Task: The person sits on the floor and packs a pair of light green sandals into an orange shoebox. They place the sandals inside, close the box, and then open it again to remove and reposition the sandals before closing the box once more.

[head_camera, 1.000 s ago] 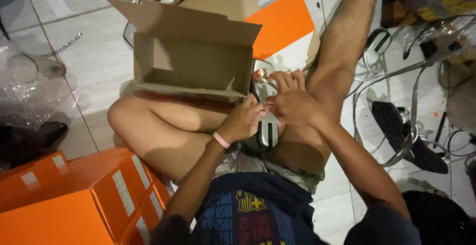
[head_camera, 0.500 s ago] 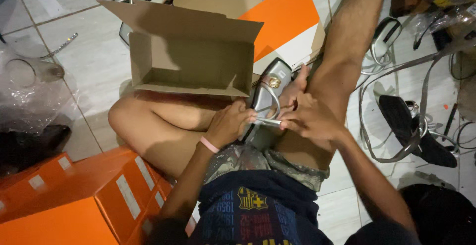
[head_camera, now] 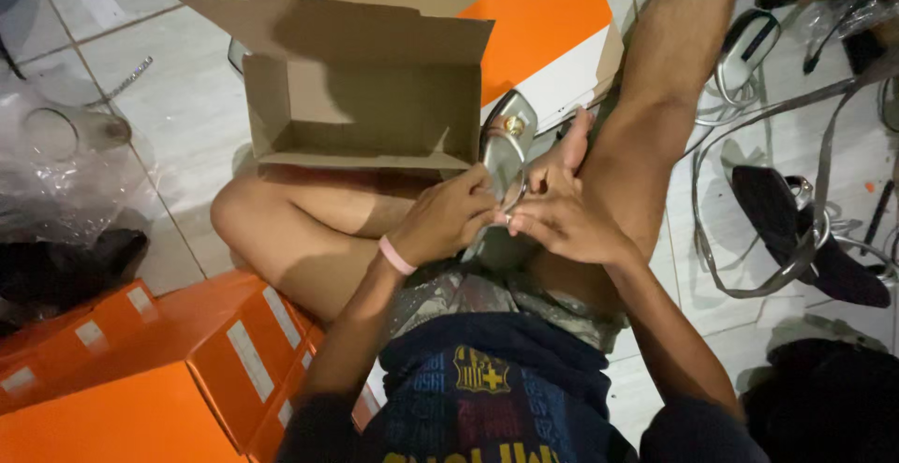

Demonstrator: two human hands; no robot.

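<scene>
Underneath, pale tiled floor (head_camera: pixel 178 117), cluttered.

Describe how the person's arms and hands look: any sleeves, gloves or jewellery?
Both hands are bare, no gloves or rings visible. The left hand has a thin pink band round its wrist. The right hand has a bare wrist. Both forearms are uncovered; dark sleeves begin near the shoulders.

Both forearms reached forward over the lap, bent at the elbows. The left hand (head_camera: pixel 449 224) and right hand (head_camera: pixel 562 215) met fingertip to fingertip, fingers curled in a pinching grip, thumbs close.
</scene>
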